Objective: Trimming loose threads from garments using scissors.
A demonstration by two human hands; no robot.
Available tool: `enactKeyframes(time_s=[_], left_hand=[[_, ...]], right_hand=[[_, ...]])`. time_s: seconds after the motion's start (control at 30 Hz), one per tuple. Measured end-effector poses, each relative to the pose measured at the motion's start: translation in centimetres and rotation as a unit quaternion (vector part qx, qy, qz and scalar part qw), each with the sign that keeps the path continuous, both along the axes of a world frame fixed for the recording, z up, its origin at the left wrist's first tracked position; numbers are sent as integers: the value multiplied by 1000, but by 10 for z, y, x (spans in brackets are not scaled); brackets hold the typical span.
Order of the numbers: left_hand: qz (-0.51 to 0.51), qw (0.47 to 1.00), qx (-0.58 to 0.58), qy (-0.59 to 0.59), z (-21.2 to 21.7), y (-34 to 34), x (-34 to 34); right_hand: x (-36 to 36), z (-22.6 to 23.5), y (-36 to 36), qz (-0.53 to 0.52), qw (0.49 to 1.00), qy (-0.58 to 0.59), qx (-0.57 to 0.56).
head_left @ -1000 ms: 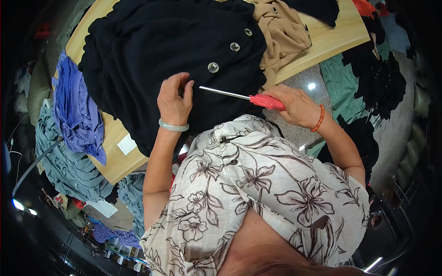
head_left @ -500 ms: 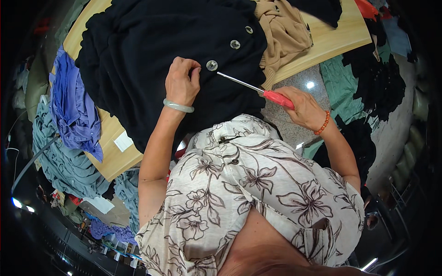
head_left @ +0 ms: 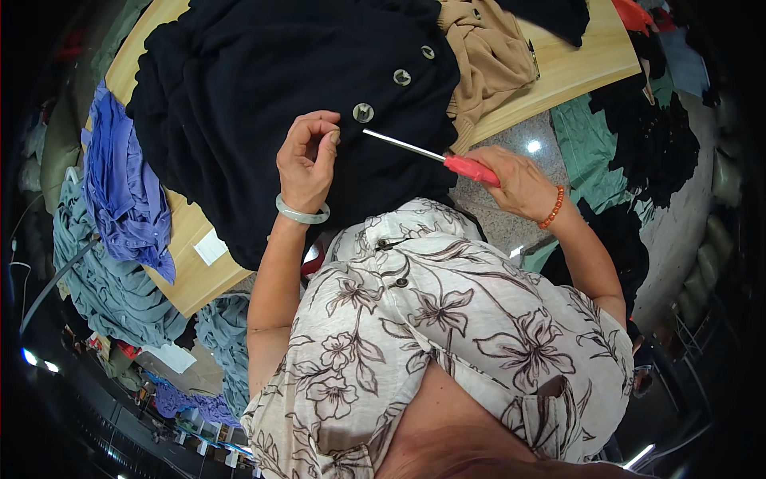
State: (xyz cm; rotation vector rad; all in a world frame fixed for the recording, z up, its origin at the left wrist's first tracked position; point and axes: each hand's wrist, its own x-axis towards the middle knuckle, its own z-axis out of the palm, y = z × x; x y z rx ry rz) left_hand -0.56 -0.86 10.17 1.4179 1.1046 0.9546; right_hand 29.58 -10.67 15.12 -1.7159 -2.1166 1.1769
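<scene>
One hand, the left [head_left: 307, 160], eases lower beside the nearest button [head_left: 363, 113] on the counter's [head_left: 574, 76] black garment [head_left: 255, 104], leaving more room; whether its grip pinches anything is unclear. The right hand [head_left: 515, 182] clasps the red-handled tool [head_left: 431, 152].

Pale wood table [head_left: 578, 88]. Floor [head_left: 511, 229] beside its near edge: grey, speckled, glossy, 1 glare spot [head_left: 534, 146]. 2 lights [head_left: 30, 357] beyond near left corner.

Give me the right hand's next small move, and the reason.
Perhaps ease the red-handled tool slightly left: the right hand grips its handle, and its metal tip points toward the left hand but falls short of its fingers.
</scene>
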Motion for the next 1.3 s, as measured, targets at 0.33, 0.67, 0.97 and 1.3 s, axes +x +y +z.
enactKeyframes(time_s=[0.33,0.67,0.97,1.3], left_hand=[[-130,956,-237,-111,-11,51,-1],[-142,945,-288,-56,-9,64,7],[-46,956,-267,-109,-7,36,-1],[24,956,-270,-113,0,20,14]], right_hand=[[-71,-4,12,220,958,-122,141],[-184,-35,47,264,908,125,299],[107,-114,113,-481,848,-33,219],[231,-254,126,-522,843,-123,43]])
